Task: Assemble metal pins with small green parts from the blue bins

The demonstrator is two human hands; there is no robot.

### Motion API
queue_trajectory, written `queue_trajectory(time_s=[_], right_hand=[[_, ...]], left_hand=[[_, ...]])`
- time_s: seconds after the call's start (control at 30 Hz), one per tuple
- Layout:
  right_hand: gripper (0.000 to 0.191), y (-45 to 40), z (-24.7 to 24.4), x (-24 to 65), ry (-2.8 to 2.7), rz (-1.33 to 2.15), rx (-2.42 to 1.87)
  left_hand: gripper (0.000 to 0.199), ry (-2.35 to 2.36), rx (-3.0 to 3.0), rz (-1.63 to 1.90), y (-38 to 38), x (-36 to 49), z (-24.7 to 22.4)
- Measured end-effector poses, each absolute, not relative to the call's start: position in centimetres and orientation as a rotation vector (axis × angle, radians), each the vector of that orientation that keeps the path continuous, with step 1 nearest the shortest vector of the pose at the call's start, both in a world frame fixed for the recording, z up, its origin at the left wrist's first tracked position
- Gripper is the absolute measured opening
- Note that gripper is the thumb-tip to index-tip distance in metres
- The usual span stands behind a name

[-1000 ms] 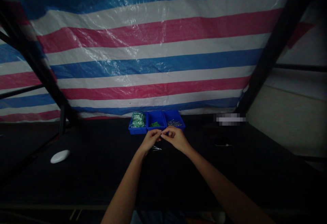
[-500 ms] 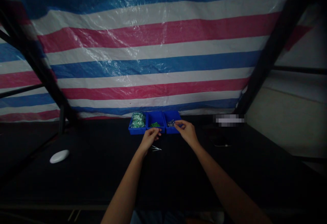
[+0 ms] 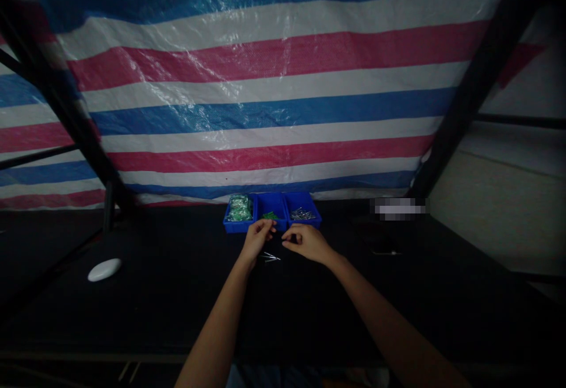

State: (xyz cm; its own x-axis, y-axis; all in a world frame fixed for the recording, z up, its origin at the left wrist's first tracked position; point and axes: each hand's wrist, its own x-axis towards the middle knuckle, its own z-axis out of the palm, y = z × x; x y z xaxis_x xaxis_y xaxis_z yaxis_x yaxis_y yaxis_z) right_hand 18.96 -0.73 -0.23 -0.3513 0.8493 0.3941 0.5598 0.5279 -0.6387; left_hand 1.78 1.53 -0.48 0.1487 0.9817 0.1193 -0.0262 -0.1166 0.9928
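Note:
My left hand [image 3: 259,239] is closed in a pinch in front of the middle blue bin [image 3: 270,200]; what it holds is too small to make out. To its right, my right hand [image 3: 311,243] is pinched too, with its fingertips turned toward the left hand, and I cannot tell what they hold. Several thin silvery screws [image 3: 271,257] lie on the table below the left hand. Small green pieces [image 3: 269,216] sit in the middle bin. More metal screws [image 3: 303,214] fill part of the right blue bin [image 3: 300,199].
Clear bags with green contents [image 3: 240,207] are in the left blue bin [image 3: 237,229]. A white oval object [image 3: 105,270] lies on the black table [image 3: 177,293] at left. A dark phone-like object [image 3: 384,245] is at right. Black frame posts and a striped tarp [image 3: 283,105] stand behind.
My right hand has moved from the right bin of screws toward the left and nearer me, close to my left hand. The left hand stays almost in place.

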Motion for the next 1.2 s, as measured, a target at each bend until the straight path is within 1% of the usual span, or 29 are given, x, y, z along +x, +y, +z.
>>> queue_trajectory(time_s=[0.17,0.43,0.7,0.9,1.03,1.2], right_hand=[[0.016,-1.8,-0.3,18.1,-2.201,0.505,-1.094],[0.010,-2.2,-0.7,16.9,-2.315,0.442,-1.051],[0.009,-2.1,-1.0,16.9,-2.297,0.432,-1.061],[0.010,-1.7,-1.0,17.2,-2.190,0.521,-1.064],[0.014,-0.8,-0.9,18.0,-2.016,0.618,-1.060],[0.020,0.6,-0.9,19.1,-1.775,0.701,-1.068]], left_hand=[[0.040,1.029,1.341,1.222,1.6,1.7,-0.5],[0.041,1.037,1.338,1.224,1.6,1.6,-0.6],[0.037,1.019,1.326,1.228,1.7,1.6,-0.8],[0.037,1.028,1.330,1.219,1.8,1.6,-0.9],[0.037,1.026,1.361,1.198,1.8,1.6,-0.8],[0.037,1.033,1.453,1.056,1.4,2.1,-0.7]])
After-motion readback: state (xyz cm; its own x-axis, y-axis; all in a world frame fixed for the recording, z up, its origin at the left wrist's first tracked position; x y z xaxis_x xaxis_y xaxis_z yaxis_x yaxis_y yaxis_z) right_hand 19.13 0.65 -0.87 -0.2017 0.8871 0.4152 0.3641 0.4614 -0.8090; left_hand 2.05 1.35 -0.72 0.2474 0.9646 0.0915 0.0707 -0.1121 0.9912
